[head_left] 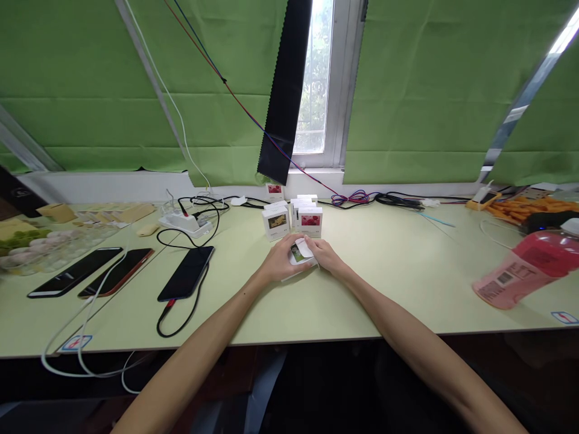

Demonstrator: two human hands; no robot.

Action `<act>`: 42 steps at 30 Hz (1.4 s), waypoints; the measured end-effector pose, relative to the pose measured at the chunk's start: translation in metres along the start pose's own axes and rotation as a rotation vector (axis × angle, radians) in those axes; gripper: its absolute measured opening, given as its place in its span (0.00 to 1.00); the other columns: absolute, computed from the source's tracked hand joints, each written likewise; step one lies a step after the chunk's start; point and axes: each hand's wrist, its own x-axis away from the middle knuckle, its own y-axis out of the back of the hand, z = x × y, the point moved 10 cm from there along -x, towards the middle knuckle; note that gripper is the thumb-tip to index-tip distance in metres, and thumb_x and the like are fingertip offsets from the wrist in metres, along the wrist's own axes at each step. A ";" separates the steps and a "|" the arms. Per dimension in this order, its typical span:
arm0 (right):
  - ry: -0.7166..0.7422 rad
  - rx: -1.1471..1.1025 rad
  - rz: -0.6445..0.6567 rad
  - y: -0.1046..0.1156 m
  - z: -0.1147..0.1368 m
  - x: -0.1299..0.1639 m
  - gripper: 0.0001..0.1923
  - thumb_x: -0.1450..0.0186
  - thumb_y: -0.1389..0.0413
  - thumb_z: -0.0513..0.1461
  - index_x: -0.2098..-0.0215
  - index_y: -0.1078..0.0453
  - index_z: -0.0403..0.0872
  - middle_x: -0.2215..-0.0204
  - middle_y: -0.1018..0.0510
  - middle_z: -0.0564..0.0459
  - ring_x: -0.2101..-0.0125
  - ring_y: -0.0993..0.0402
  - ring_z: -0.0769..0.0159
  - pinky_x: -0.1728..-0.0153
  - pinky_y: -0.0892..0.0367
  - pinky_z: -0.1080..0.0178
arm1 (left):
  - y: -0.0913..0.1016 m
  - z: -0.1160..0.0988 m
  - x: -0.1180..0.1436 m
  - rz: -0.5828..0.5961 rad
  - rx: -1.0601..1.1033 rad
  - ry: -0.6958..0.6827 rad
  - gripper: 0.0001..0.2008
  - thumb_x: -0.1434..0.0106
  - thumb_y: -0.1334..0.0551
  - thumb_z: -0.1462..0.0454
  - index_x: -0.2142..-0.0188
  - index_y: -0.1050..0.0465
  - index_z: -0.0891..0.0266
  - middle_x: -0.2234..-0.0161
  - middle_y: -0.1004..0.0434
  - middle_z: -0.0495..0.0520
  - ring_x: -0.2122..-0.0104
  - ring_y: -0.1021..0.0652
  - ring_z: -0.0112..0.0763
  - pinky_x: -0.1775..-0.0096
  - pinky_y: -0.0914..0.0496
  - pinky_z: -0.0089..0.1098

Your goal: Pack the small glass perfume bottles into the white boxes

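A small white box (300, 254) with a green picture on its face lies low over the table in front of me, a white flap raised at its top. My left hand (281, 260) is wrapped around the box's left side. On the other side, my right hand (326, 255) closes on the box by the flap, fingers partly hidden. Just beyond stand more small white boxes: one with a yellowish picture (277, 222), one with a red picture (310, 222), and others behind them. Another red-pictured box (274, 191) is at the wall.
Three phones lie to the left, one a dark phone (186, 274) on a black cable. Behind them sits a white power strip (185, 223) with tangled cords. A pink drink bottle (525, 268) stands at right. Egg-like items in a clear tray (49, 253) are far left.
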 end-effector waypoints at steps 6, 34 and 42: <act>0.036 0.086 -0.015 0.001 0.004 -0.001 0.33 0.36 0.55 0.65 0.78 0.36 0.47 0.77 0.29 0.52 0.73 0.35 0.65 0.71 0.43 0.62 | 0.001 0.000 0.000 -0.001 -0.007 0.020 0.34 0.42 0.30 0.46 0.41 0.32 0.57 0.44 0.25 0.58 0.45 0.23 0.47 0.45 0.28 0.45; 0.127 0.023 -0.008 0.002 0.016 0.004 0.23 0.34 0.47 0.58 0.68 0.30 0.48 0.73 0.28 0.55 0.71 0.34 0.65 0.68 0.40 0.62 | 0.000 -0.002 0.000 0.027 0.001 -0.015 0.29 0.40 0.31 0.51 0.41 0.30 0.54 0.48 0.24 0.56 0.49 0.22 0.43 0.46 0.28 0.42; 0.092 0.015 -0.004 0.001 0.013 0.003 0.25 0.37 0.46 0.60 0.73 0.32 0.47 0.76 0.30 0.56 0.72 0.36 0.66 0.69 0.41 0.63 | 0.000 -0.004 0.000 0.023 -0.003 -0.028 0.28 0.40 0.30 0.51 0.43 0.30 0.55 0.49 0.24 0.55 0.50 0.22 0.42 0.48 0.28 0.40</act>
